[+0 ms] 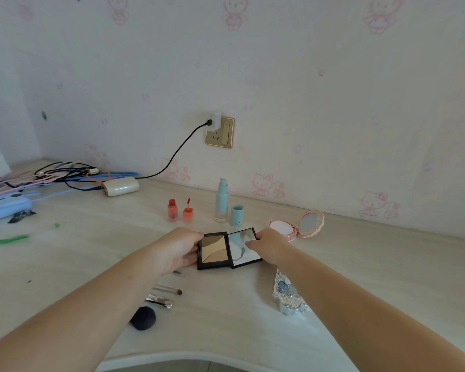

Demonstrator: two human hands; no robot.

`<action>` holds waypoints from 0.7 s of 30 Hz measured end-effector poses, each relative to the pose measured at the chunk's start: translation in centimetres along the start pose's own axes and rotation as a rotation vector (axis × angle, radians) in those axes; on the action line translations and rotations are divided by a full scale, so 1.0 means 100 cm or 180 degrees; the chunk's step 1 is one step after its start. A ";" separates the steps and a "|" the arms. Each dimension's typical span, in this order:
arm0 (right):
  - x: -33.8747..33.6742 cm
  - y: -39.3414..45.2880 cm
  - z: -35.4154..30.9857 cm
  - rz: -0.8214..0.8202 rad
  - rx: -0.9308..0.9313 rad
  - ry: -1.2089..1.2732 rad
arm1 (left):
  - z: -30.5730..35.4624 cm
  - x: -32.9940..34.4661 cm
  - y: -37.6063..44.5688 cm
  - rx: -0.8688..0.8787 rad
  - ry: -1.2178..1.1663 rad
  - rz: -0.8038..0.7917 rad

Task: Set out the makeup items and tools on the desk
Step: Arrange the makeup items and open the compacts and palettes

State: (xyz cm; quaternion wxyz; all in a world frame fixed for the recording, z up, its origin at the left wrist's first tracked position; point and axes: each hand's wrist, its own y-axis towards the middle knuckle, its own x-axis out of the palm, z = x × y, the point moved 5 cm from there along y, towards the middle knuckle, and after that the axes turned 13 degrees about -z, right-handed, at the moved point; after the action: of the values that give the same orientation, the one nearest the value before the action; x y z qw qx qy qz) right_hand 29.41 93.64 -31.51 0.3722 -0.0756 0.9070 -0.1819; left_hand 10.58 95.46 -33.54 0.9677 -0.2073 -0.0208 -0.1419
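Black contour palette [227,249], centre frame on the desk [91,253]: my left hand [179,249] is gripping its base, my right hand [269,245] is pinching the mirrored lid; I should be lowering it flat, hinge fully open.

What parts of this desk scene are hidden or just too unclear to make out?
All in the head view:
- Small brushes: partly hidden under the left forearm.
- Dark sponge: its left side covered by the same forearm.
- Silver ornate case: partly behind the right forearm.
- Black palette: its side edges are covered by the left hand and right hand.
- Blue item: cut off by the left edge.
- Bottle label: too small to read.
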 end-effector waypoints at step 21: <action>-0.020 -0.111 0.068 0.0200 -0.0447 0.1258 | -0.021 0.100 -0.042 0.0755 0.2289 -0.0929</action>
State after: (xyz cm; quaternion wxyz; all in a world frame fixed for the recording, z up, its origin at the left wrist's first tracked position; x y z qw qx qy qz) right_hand 35.67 82.11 -30.43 0.1863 -0.0358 0.9747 -0.1178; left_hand 18.90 88.32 -32.80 0.9002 -0.0263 0.2736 -0.3378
